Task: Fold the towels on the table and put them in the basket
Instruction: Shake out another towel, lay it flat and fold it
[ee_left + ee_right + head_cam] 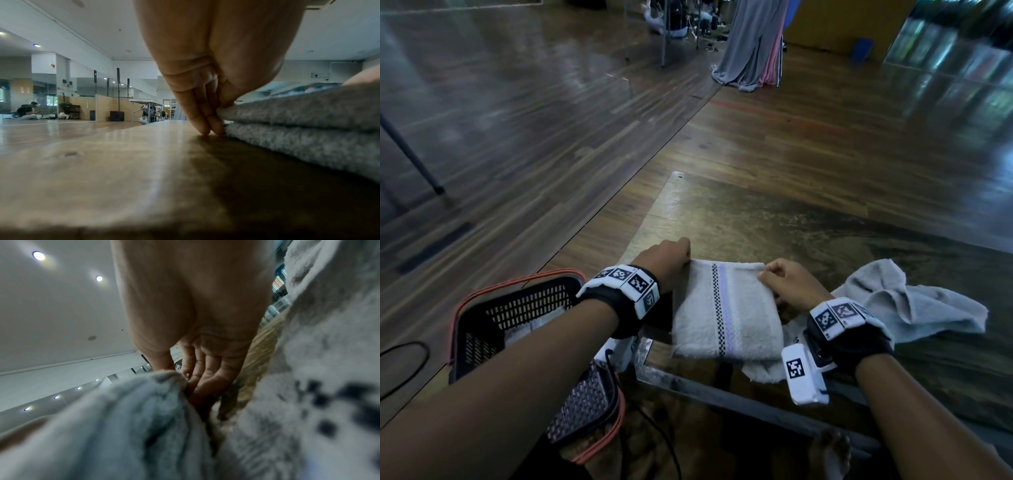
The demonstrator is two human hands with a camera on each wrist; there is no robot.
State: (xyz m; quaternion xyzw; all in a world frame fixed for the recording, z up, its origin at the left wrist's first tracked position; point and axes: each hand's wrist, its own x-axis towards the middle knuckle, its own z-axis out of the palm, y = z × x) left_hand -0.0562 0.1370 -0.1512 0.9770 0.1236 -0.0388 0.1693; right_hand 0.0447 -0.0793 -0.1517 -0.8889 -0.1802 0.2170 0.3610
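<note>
A folded white towel (726,311) with a checkered stripe lies near the front edge of the wooden table (774,219). My left hand (671,257) pinches its far left corner; in the left wrist view the thumb and fingers (207,116) clamp the top layer of the towel (298,113) against the tabletop. My right hand (784,281) pinches the far right corner, and the right wrist view shows the fingers (205,378) tucked into the towel's fold (133,410). A crumpled grey towel (900,301) lies to the right. The black basket (517,308) stands at the left.
The basket has an orange rim and holds pale cloth inside (524,332). A black cable (404,359) runs over the floor at left. Grey and pink cloth hangs from a rack (753,44) far back. A bare foot (828,452) shows below the table.
</note>
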